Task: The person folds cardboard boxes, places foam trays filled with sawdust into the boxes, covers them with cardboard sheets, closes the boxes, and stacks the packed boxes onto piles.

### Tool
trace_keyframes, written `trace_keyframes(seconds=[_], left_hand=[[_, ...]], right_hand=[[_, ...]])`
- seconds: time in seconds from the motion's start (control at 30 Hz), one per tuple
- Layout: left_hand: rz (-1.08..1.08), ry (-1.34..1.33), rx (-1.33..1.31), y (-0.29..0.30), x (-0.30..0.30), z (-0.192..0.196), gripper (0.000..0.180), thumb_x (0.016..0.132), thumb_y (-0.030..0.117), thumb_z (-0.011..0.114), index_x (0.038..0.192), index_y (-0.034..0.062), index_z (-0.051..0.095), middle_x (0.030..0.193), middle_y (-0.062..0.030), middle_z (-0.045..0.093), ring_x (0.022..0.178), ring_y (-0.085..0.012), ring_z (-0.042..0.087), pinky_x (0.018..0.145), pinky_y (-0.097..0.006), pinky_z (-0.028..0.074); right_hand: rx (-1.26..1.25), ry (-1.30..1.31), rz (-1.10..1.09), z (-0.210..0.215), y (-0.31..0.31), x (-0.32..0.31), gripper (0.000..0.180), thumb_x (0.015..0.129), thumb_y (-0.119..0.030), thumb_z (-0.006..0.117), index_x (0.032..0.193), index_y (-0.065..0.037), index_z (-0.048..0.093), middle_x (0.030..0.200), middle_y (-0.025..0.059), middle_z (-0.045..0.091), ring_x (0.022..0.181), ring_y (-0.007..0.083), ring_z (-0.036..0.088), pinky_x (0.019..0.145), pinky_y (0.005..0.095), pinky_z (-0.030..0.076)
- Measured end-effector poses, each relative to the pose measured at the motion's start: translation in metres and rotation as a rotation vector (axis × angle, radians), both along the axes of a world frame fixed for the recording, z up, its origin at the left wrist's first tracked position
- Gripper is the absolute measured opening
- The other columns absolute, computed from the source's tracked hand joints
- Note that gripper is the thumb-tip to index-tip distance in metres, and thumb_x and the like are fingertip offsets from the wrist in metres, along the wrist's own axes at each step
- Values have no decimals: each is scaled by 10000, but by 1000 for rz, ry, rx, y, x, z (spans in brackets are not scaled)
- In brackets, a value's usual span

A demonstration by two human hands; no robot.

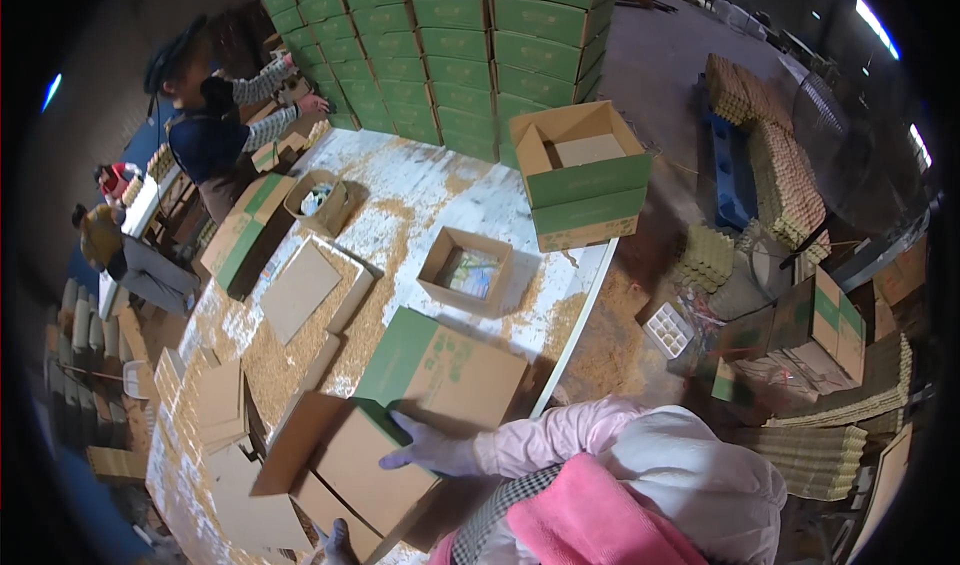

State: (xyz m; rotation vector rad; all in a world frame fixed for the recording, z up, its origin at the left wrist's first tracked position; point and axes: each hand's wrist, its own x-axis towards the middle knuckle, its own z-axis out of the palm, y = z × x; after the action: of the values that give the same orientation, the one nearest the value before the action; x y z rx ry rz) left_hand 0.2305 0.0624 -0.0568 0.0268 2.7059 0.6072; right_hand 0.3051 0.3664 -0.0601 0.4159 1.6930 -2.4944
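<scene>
A brown cardboard box (365, 467) with a raised flap on its left lies tilted at the front of the table. My right hand (430, 449), in a pale purple glove and pink sleeve, reaches over its right side, fingers pressed on the panel. My left hand (338, 543), gloved too, grips the box's near edge at the bottom of the picture; part of it is cut off. Just behind it lies a closed green and brown carton (455, 370).
The table (385, 155) is strewn with chaff. On it stand two small open boxes (437, 263) (300, 197), flat cardboard sheets (300, 290) and a large open carton (585, 205). Green cartons (440, 65) are stacked behind. A co-worker (205, 115) stands at the far left.
</scene>
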Motion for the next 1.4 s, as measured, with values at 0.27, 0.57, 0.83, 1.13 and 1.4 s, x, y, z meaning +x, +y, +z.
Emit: trace_keyframes(seconds=[0.27, 0.57, 0.83, 1.13, 1.4], left_hand=[[-325, 343, 1064, 313, -70, 101, 217, 814, 63, 436, 698, 148, 274, 748, 15, 241, 650, -83, 253, 568, -235, 250], [-234, -432, 1534, 615, -28, 78, 363, 829, 205, 627, 1083, -52, 599, 986, -114, 642, 949, -247, 627, 910, -376, 494], [-691, -423, 1047, 677, -32, -13, 437, 920, 245, 598, 1266, -4, 505, 1157, -98, 586, 992, -176, 585, 875, -326, 467], [-517, -729, 1242, 688, -2, 32, 497, 893, 306, 636, 1265, 1, 509, 1111, -43, 587, 896, -123, 582, 741, -253, 489], [-643, -547, 1064, 573, -17, 30, 624, 925, 283, 553, 1407, -22, 301, 1315, -161, 500, 1203, -213, 490, 983, -305, 397]], right_hand=[[85, 604, -564, 84, 308, 25, 694, 874, -355, 637, 1378, 27, 353, 1309, 144, 500, 1216, 218, 461, 1016, 335, 366], [851, 97, -873, 6, 492, 199, 645, 673, -33, 756, 1262, -13, 494, 1048, 83, 626, 1010, 153, 568, 901, 270, 435], [324, 317, -976, 3, 486, 187, 1002, 671, -7, 731, 1479, -38, 139, 1349, 124, 458, 1199, 180, 462, 977, 278, 391], [609, 152, -1084, 11, 476, 194, 650, 773, -72, 648, 1370, -3, 400, 1263, 115, 540, 1146, 179, 514, 970, 290, 395], [1251, -129, -1321, 2, 410, 176, 604, 846, -253, 638, 1315, 47, 404, 1314, 232, 454, 1226, 357, 433, 1032, 380, 342]])
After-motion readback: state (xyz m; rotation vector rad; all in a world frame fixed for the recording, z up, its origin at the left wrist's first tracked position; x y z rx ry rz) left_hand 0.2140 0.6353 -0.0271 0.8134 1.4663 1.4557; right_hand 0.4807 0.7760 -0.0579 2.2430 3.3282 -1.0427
